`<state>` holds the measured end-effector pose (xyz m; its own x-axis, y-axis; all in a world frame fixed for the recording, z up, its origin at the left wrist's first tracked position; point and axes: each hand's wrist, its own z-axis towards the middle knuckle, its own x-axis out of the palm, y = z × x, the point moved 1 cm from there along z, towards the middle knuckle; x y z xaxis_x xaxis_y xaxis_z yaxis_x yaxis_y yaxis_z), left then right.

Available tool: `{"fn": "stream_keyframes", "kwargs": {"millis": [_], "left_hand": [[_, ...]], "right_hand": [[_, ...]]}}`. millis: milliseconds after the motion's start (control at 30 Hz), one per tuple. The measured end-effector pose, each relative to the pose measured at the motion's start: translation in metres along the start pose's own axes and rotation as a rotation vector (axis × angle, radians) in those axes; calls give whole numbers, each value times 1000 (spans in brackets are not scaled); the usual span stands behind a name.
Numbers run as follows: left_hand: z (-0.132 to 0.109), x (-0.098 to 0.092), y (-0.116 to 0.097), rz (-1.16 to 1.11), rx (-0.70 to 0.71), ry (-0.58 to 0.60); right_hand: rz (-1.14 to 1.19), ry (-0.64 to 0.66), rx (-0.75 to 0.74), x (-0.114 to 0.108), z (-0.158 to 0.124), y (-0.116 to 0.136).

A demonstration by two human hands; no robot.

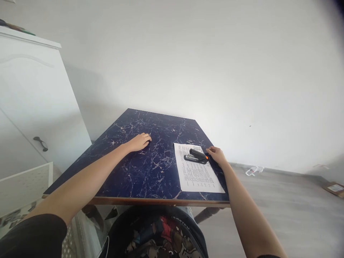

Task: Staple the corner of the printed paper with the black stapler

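A black stapler [196, 156] with an orange spot at its rear end lies on a printed sheet of paper [197, 177]. The sheet is on the right side of the blue marble-patterned table [150, 172]. Left of the paper, my left hand [140, 142] rests on the tabletop, fingers loosely bent and apart from any object. My right hand [216, 154] is at the table's right edge, just beyond the stapler's orange end. Its fingers are loosely curled toward the paper's edge, and nothing shows in them.
A white cabinet [34, 93] with a dark handle [41, 143] stands at the left. The white wall [188, 64] rises behind the table. On the floor at the right lie a clear plastic wrapper [254, 171] and a brown box [334, 188].
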<state>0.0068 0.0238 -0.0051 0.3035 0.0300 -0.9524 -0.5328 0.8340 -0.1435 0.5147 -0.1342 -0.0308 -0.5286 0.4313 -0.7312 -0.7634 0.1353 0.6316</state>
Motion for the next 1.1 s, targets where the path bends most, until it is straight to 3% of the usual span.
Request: {"fn": "stream_keyframes", "kwargs": {"millis": [400, 567, 700, 800, 867, 1000, 1100], "left_hand": [[0, -2, -2, -34, -14, -5], [0, -1, -2, -36, -24, 3], [0, 0, -1, -46, -27, -9], [-1, 1, 0, -56, -42, -7], [-1, 2, 0, -60, -48, -9], [3, 4, 5, -135, -73, -47], [6, -1, 22, -206, -224, -196]], "right_hand": [[-25, -1, -7, -1, -2, 4], [38, -54, -125, -10, -13, 30], [171, 174, -344, -16, -34, 68], [79, 416, -424, -12, -44, 87], [-20, 511, -438, -6, -46, 91], [-104, 532, -451, 7, -45, 97], [-114, 531, -482, 20, -45, 113]]}}
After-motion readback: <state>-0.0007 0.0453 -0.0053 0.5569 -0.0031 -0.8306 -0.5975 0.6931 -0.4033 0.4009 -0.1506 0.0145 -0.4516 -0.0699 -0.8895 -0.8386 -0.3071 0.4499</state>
